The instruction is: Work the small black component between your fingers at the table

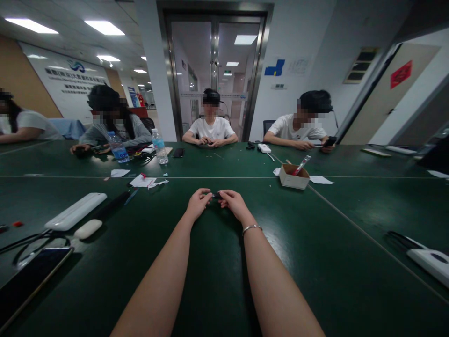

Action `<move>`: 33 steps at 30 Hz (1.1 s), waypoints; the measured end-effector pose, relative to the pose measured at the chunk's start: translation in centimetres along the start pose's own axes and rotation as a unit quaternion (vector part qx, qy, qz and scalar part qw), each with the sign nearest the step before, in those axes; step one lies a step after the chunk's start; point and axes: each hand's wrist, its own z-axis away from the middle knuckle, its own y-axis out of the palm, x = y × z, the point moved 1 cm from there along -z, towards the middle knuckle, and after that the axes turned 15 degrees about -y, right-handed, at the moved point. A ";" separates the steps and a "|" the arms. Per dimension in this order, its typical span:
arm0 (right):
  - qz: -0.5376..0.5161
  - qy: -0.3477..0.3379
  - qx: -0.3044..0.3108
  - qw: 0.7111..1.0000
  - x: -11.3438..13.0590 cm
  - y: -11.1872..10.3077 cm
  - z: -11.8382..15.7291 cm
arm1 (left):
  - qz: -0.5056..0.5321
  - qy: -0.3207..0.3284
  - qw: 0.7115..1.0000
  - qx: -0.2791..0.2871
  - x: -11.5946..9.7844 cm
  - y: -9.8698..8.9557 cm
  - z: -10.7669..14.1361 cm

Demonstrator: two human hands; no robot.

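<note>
Left hand [199, 203] and right hand [234, 204] pinch a small black object [216, 196], too tiny to identify, left of and nearer than the open cardboard box [293, 182]; fingertip-only grip could slip, dropping it on the desk [217, 267].

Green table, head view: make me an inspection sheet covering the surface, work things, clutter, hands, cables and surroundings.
Surface: green table, seams visible.
Job's things: small dark object, too small to identify.
Clutter: smartphone at left, two water bottles, paper scraps, open box with items inside.
Grip: left hand and right hand hold the small dark object by the fingertips.
Cables: black cable near the smartphone.
Surroundings: seated people across the table, glass double door behind.
</note>
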 end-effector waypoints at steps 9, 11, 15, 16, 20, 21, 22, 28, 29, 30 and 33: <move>0.003 -0.003 0.006 1.000 -0.1 -0.1 0.0 | 0.024 0.017 1.000 0.002 -0.2 -0.2 0.4; 0.000 -0.005 0.007 1.000 0.0 -0.1 0.0 | 0.029 0.016 0.999 0.002 -0.3 -0.1 0.4; -0.005 -0.004 0.003 1.000 0.0 0.0 0.0 | 0.038 0.030 0.999 0.007 -0.2 -0.1 0.2; -0.008 -0.003 0.002 1.000 -0.1 0.0 0.0 | 0.040 0.035 0.999 0.010 -0.1 -0.1 0.2; -0.015 -0.007 0.004 1.000 -0.1 0.1 0.0 | 0.035 0.058 0.998 0.016 0.1 -0.2 0.0; -0.014 -0.009 0.005 1.000 -0.1 0.1 0.0 | 0.034 0.062 0.997 0.016 0.1 -0.2 0.0; -0.012 -0.009 0.005 1.000 -0.1 0.1 0.0 | 0.033 0.066 0.997 0.016 0.1 -0.2 0.0; -0.009 -0.004 0.003 1.000 -0.2 0.0 0.0 | 0.029 0.086 0.996 0.020 0.0 -0.3 0.1; -0.009 -0.004 0.002 1.000 -0.1 0.0 0.0 | 0.027 0.091 0.995 0.019 0.0 -0.3 0.1; -0.007 -0.005 0.002 1.000 -0.1 0.0 0.0 | 0.026 0.094 0.995 0.017 0.0 -0.3 0.1; -0.001 -0.008 0.003 1.000 -0.1 0.1 0.0 | 0.021 0.076 0.997 0.010 0.1 -0.2 0.1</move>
